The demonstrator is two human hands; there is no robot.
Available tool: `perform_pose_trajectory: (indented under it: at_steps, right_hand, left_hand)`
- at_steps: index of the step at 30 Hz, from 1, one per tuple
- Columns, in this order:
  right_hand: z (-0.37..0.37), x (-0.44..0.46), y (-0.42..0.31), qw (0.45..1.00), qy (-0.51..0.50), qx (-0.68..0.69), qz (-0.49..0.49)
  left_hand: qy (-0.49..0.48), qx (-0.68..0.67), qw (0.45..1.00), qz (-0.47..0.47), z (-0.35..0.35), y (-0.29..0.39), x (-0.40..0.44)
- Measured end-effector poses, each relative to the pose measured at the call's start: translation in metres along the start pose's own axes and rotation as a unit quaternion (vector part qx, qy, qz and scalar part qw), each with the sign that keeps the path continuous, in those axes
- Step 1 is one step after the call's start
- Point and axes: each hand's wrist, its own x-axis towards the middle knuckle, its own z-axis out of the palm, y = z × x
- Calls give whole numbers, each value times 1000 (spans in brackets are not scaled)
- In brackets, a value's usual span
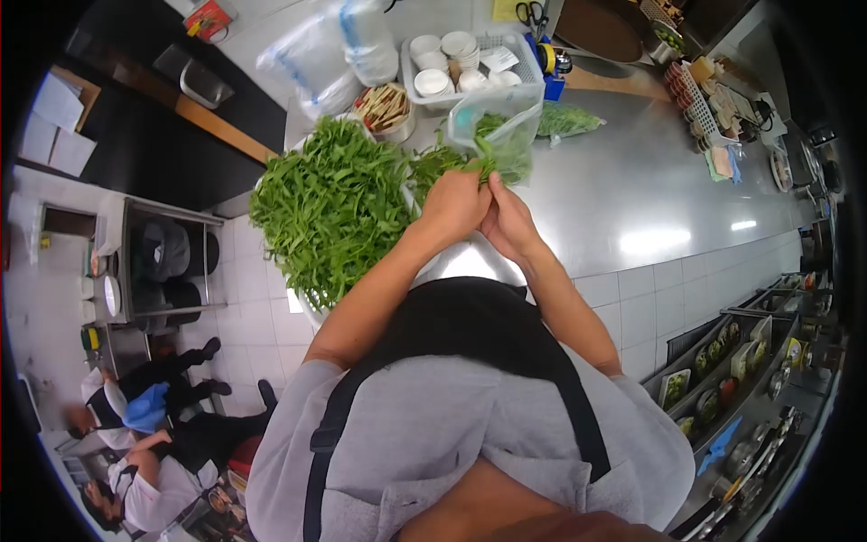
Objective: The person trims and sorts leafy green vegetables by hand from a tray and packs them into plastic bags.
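Observation:
My left hand (456,206) and my right hand (509,215) meet over the front part of the steel counter. Both are closed, with fingers pinched on a sprig of leafy greens (485,163) that pokes up between them. Left of my hands is a big heap of leafy greens (332,203), piled above the rim of a white basket (315,312). A smaller bunch of stems (436,164) lies just beyond my left hand. Past my fingertips stands a clear plastic bag (517,135) with some greens inside.
A white plastic basket (535,88) of paper cups and a tub of wrapped sticks (383,110) stand at the back. Bagged greens (567,121) lie on the steel counter (623,181). Two people (149,492) are at lower left; food trays (713,352) line the right.

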Motion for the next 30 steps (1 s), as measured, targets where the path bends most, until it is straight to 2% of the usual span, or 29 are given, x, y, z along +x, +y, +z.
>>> perform_pose_trajectory:
  at_steps: [2,3,4,5,6,9,12,13,14,15,16,17,18,20,21,23,24,26,28,30]
  right_hand:
    - [-23,5,-2,999,43,4,-14]
    - [-6,0,-10,997,75,-9,-32]
    - [-35,9,2,998,60,-18,-30]
    - [-42,9,4,992,74,-98,-24]
    - [-35,9,7,988,95,-115,-41]
    - [-26,7,4,992,73,-93,-44]
    - [-17,10,5,973,84,-189,-99]
    - [-25,14,6,938,122,-295,-134]
    - [-37,18,4,892,176,-397,-125]
    - [-61,29,12,860,184,-449,-157]
    - [-41,25,-3,891,149,-402,-152]
    - [-31,28,-9,898,129,-378,-188]
    - [-31,31,-15,880,124,-417,-190]
    - [-21,35,-25,916,102,-356,-153]
    - [-18,39,-32,931,91,-326,-138]
    - [-22,48,-48,913,104,-362,-154]
    - [-24,54,-56,904,111,-378,-163]
    - [-10,63,-82,867,112,-430,-225]
    - [-2,78,-110,802,102,-510,-292]
    - [8,95,-135,684,51,-648,-331]
  left_hand:
    - [0,32,999,2,1,11,6]
    - [-26,50,998,-2,3,8,7]
    - [-51,69,996,-7,9,1,11]
    - [-50,61,997,8,12,-2,11]
    - [-53,57,997,16,14,-4,10]
    - [-68,42,997,8,12,-5,12]
    - [-74,26,997,24,17,-20,18]
    - [-70,17,997,28,16,-25,20]
    - [-82,-21,996,33,17,-30,24]
    - [-93,-58,994,29,17,-33,25]
    - [-89,-75,993,6,16,-35,25]
    - [-81,-94,992,-10,16,-36,26]
    - [-64,-122,990,-14,13,-33,22]
    - [-23,-176,984,-9,5,-29,21]
    - [-22,-189,981,-39,4,-33,21]
    - [-20,-217,971,-98,6,-44,19]
    - [-14,-223,970,-95,5,-50,19]
    - [-6,-236,967,-93,3,-59,16]
    - [-19,-171,983,-71,2,-60,16]
    - [-27,-89,995,-39,4,-62,16]
